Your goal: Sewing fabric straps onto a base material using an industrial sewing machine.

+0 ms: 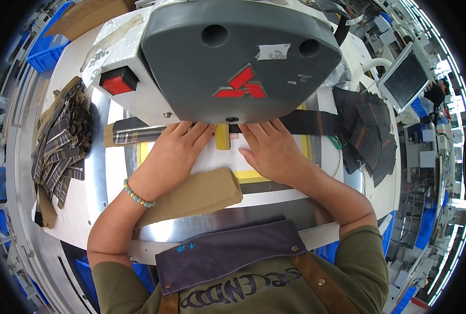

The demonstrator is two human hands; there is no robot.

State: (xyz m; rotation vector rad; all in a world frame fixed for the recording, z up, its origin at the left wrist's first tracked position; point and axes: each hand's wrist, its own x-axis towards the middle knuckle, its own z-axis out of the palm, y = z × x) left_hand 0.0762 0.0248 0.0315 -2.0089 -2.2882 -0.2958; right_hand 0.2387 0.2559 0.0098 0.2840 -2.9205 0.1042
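My left hand (176,152), with a beaded bracelet (137,193) on its wrist, lies with fingers stretched out on a plaid fabric strip (130,134). My right hand (272,150) rests flat, thumb apart, at the near edge of a dark fabric strip (311,123). Both sets of fingertips reach under the front of a large grey sewing machine head (243,57), which hides where the strips meet. Between my hands a yellow tab (223,137) points toward me on the machine bed. A brown cardboard piece (196,198) lies by my left wrist.
A heap of plaid strips (62,141) sits at the left, and a stack of dark fabric pieces (366,131) at the right. On the machine's left side is a red switch (118,80). A screen (404,78) stands far right; a blue crate (47,52) is at the far left.
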